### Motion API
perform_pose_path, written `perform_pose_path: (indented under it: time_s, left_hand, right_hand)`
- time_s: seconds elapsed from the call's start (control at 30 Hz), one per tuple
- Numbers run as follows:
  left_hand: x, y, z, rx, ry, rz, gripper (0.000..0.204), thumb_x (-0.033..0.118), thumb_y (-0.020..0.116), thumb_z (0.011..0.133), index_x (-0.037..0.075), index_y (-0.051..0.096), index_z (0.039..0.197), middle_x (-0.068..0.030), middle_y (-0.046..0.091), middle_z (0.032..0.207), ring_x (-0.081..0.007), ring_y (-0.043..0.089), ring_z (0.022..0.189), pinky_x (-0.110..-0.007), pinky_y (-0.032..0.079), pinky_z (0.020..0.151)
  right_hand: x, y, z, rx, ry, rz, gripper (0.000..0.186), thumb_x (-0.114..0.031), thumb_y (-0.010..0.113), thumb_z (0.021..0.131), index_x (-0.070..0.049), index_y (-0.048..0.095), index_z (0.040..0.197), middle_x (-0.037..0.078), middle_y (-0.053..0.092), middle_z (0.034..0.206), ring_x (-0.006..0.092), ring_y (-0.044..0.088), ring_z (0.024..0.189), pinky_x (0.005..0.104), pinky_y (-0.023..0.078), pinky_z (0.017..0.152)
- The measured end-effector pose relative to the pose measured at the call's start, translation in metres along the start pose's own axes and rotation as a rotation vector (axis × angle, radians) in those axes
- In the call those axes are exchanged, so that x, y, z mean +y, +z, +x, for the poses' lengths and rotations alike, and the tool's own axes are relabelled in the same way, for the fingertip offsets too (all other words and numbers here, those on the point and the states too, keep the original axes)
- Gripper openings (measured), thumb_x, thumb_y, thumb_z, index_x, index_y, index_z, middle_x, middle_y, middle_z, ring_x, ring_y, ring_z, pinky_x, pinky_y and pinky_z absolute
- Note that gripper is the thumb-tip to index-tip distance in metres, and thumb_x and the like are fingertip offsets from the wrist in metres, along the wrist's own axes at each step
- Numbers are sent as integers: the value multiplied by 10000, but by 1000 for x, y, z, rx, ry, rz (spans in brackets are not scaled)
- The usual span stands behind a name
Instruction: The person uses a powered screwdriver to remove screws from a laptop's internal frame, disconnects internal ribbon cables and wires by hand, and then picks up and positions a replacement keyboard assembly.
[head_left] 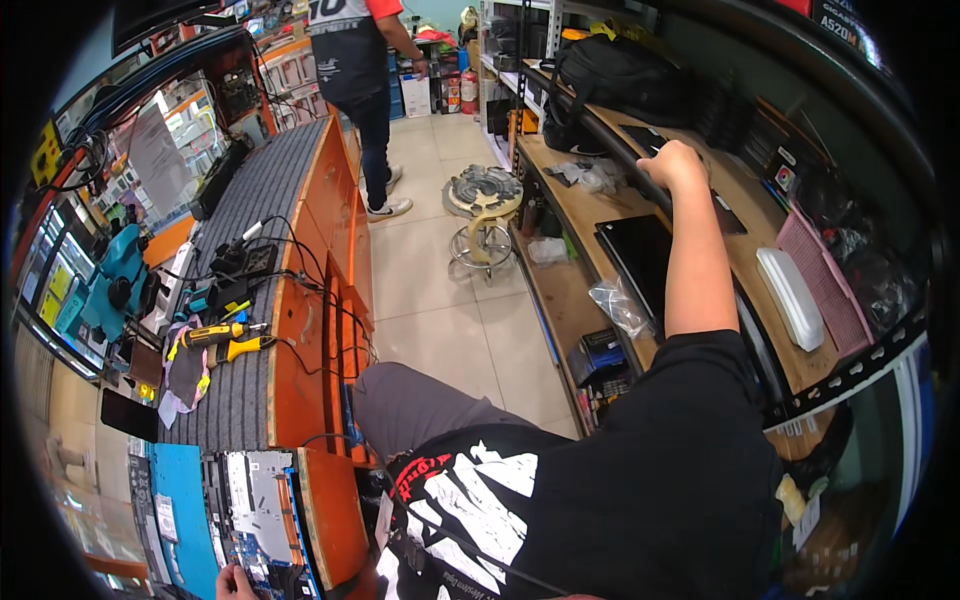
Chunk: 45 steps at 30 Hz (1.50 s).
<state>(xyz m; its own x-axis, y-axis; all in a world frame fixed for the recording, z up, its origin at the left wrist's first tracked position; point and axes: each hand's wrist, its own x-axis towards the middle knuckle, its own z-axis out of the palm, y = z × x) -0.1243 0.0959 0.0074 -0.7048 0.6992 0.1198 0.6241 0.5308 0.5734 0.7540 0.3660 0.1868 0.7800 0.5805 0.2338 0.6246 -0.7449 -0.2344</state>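
Observation:
On the right, my right hand [678, 168] reaches over the wooden shelf, fingers curled at a dark flat item [640, 135] near the black front rail; what they hold is hidden. A black laptop or screen [630, 250] lies below that arm, beside a plastic bag [620, 305]. At the bottom left, my left hand [232, 585], mostly out of frame, has bent fingers at an opened laptop [250, 510] showing its circuit board, beside a blue mat [178, 480].
A person [360, 80] stands in the aisle beyond a worn wheeled stool [483, 195]. The orange counter [300, 380] at left bears screwdrivers [215, 335] and cables. A black bag [610, 75], pink basket [810, 270] and white case [785, 295] sit on the shelving.

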Motion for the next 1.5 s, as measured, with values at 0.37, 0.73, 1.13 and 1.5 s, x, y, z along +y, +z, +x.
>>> perform_pose_path:
  time_s: [0.37,0.73,1.13,1.5]
  left_hand:
    - [-52,9,21,-12,-20,-25,413,304,878,1057,-38,870,1289,-208,892,1210,-323,823,1067,-451,617,1030]
    - [-44,23,8,114,148,-143,306,330,883,959,62,902,1107,-132,867,987,-271,820,902,-419,636,868]
    - [-11,11,2,66,42,-80,185,258,891,959,121,940,1072,-28,864,992,-234,791,1024,-420,565,1025]
    - [-21,8,0,56,117,-114,132,249,853,1002,142,908,1055,5,803,1001,-226,715,1084,-449,417,1075]
  right_hand:
    - [-31,-2,-41,30,-135,-14,662,-499,881,1018,-13,803,1461,250,729,1575,397,736,1429,512,590,1189]
    - [-278,10,-275,-752,-1626,482,308,-97,747,1054,41,777,1329,75,757,1033,144,665,953,326,544,910]
    - [-477,59,-626,-1240,-2461,381,264,-212,866,1048,-10,830,1213,20,683,835,115,560,758,345,492,696]
    - [-499,103,-712,-1471,-2796,344,341,-178,1009,857,-45,808,1098,46,605,758,192,541,685,381,475,641]
